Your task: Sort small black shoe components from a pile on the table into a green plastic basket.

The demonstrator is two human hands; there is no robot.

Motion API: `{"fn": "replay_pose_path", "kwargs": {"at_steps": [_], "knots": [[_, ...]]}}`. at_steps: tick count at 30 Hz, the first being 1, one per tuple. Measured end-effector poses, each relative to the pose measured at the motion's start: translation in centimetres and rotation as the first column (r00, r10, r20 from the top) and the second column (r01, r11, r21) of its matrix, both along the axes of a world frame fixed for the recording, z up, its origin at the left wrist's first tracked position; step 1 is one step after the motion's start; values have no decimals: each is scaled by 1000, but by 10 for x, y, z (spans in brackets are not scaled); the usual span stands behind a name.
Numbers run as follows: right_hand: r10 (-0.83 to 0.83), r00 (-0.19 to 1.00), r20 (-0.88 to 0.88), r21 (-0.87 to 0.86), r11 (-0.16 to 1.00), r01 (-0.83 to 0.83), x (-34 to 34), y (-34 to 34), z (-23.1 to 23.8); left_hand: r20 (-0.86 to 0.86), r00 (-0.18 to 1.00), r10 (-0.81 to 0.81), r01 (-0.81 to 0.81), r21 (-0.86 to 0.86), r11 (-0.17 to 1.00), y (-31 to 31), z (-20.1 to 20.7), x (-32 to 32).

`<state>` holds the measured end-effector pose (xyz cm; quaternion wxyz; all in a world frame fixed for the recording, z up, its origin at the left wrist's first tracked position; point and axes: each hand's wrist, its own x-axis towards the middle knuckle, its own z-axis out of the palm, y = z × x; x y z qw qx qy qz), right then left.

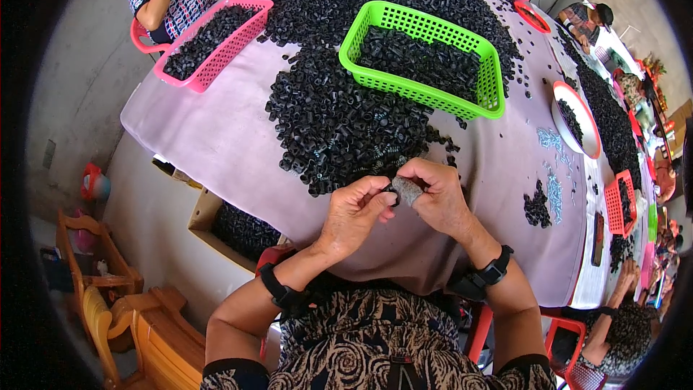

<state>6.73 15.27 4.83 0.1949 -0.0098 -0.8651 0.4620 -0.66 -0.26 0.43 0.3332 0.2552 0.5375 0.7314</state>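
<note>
Blk part (392,189) x1, pinched in L hand (355,214), R hand (439,193) beside, hold unclear, 1 grn basket (492,81) ahead

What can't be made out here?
Head view:
Black part in the left hand: mostly covered by that hand.
Right hand: its grey finger covering hides what it grips, if anything.
Carton: partly hidden under the tablecloth.
Seated person, upper left: head cut by upper edge.

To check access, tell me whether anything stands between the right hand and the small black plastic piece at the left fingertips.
Yes: grey fabric-like material lies between the right hand and the black plastic piece.
</note>
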Motion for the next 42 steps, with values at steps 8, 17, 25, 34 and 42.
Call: {"fn": "replay_pose_path", "kwargs": {"at_steps": [8, 17, 25, 34, 42], "knots": [[4, 998, 65, -75, 997, 1, 1, -2, 0, -154, 986, 67, -66, 11, 998, 0, -1, 1], [99, 995, -19, -54, 994, -100, 1, 7, 1, 80, 988, -130, 128, 22, 992, -3, 4, -8], [149, 988, -50, 233, 963, -133, 2, 8, 10, 223, 955, -193, 186, 54, 981, -3, 3, -13], [157, 985, -67, 211, 967, -140, 3, 11, 7, 169, 970, -176, 168, 55, 984, -2, 1, -12], [171, 985, -31, 192, 968, -162, 1, 14, 8, 119, 971, -206, 206, 11, 979, -3, 1, -12]]}}
